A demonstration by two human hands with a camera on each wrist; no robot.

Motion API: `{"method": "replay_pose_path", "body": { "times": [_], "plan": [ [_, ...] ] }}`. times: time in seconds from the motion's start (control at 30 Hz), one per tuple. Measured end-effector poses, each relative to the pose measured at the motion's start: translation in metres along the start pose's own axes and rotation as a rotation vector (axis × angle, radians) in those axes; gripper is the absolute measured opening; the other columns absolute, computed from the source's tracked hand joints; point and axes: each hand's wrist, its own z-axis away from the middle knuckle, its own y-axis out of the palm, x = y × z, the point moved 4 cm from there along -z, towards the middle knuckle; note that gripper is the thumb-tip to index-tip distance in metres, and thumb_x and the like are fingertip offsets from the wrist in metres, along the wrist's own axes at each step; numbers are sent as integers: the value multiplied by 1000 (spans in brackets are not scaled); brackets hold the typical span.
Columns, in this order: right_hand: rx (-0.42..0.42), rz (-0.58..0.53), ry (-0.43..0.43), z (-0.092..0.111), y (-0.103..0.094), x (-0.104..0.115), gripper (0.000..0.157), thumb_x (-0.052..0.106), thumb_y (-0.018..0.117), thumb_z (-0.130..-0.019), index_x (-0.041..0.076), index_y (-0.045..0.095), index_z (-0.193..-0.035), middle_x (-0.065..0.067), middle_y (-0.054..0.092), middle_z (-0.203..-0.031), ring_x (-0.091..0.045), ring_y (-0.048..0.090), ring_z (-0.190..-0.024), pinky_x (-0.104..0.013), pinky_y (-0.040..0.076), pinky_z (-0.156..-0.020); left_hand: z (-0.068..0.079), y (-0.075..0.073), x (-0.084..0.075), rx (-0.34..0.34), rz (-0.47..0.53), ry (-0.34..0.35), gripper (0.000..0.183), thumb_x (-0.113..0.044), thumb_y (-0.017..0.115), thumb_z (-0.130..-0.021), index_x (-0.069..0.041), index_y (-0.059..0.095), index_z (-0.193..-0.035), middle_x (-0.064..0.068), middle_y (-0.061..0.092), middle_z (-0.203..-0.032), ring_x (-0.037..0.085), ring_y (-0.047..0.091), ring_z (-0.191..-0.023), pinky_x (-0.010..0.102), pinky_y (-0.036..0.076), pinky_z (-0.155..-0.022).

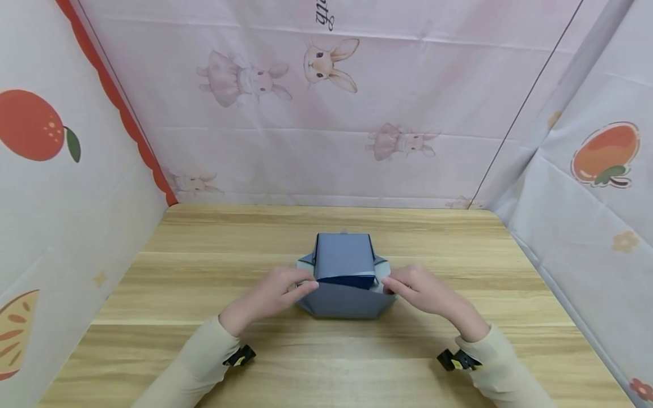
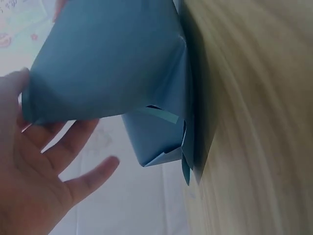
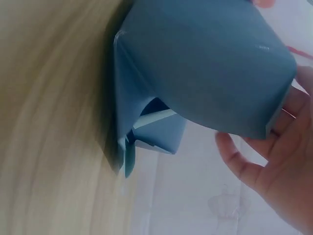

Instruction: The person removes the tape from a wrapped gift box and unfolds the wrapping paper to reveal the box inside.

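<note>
A small box, dark blue where its front side (image 1: pixel 359 281) shows, sits in grey-blue wrapping paper (image 1: pixel 344 253) that covers its top. The front flap (image 1: pixel 347 301) of the paper stands raised toward the person. My left hand (image 1: pixel 279 290) pinches this flap's left corner between thumb and fingers. At the opposite corner, my right hand (image 1: pixel 419 290) pinches the flap the same way. In the left wrist view, the flap (image 2: pixel 102 58) hides part of the left fingers. Creased paper also sticks out at the box's sides, and a pale inner face shows there.
The box stands on a wood-grain table (image 1: pixel 214 243). Behind it hangs a pale cloth (image 1: pixel 285 164) printed with rabbits. Fruit-printed sheets (image 1: pixel 51 209) stand along both sides. A small black camera (image 1: pixel 240 356) is strapped at each wrist.
</note>
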Motion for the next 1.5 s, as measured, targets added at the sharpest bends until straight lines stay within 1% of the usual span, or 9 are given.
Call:
{"method": "replay_pose_path", "body": {
  "times": [0.2,0.37,0.47,0.57,0.67,0.9,1.03,1.27,1.5],
  "plan": [
    [203,32,48,17,14,1,30,26,50,-102,15,74,-90,7,72,-81,4,60,-72,-21,53,-65,15,6,-9,163,26,-6,32,-37,48,-102,-17,73,-105,-10,73,-95,0,64,-84,24,55,-77],
    [300,126,57,29,34,4,28,31,60,-96,12,73,-111,0,74,-108,-13,69,-100,-33,56,-88,25,19,-14,356,-23,-77,39,-45,50,-100,-17,71,-117,-6,72,-113,8,67,-105,33,52,-94],
    [352,204,62,31,44,8,36,35,64,-93,12,69,-120,-5,69,-123,-23,64,-116,-42,52,-97,31,31,-16,464,-120,-146,46,-48,57,-95,-19,63,-130,-3,65,-131,17,59,-124,51,41,-107],
    [422,254,114,32,52,14,48,42,66,-90,14,64,-129,-8,59,-138,-28,56,-127,-49,46,-104,37,43,-18,555,-220,-213,60,-53,62,-90,-23,52,-142,2,48,-149,24,43,-140,65,28,-111],
    [482,283,171,30,59,21,60,46,68,-87,15,57,-137,-10,49,-148,-31,46,-136,-55,38,-109,40,56,-20,609,-311,-235,73,-58,63,-87,-26,42,-148,5,33,-159,27,31,-147,65,24,-113],
    [544,349,150,19,80,37,81,52,68,-85,15,38,-150,-10,32,-159,-32,31,-146,-60,30,-113,26,79,-35,616,-416,-196,90,-70,58,-83,-25,29,-154,4,22,-163,30,22,-150,64,25,-114],
    [533,345,181,22,84,32,89,55,70,-82,16,33,-153,-10,27,-161,-34,26,-148,-64,26,-113,25,82,-39,606,-420,-207,96,-74,57,-80,-24,26,-155,4,20,-164,29,20,-151,65,26,-112],
    [462,308,272,46,72,8,108,67,69,-73,12,26,-155,-14,20,-163,-39,19,-149,-74,18,-109,39,66,-24,577,-418,-274,111,-76,66,-68,-23,24,-156,9,17,-164,34,18,-151,71,26,-108],
    [424,258,357,65,57,-6,115,67,70,-70,8,21,-156,-15,15,-164,-42,12,-150,-73,13,-111,50,45,-5,541,-376,-386,124,-71,76,-58,-16,24,-156,8,18,-164,33,18,-151,74,21,-108]
  ]
}}
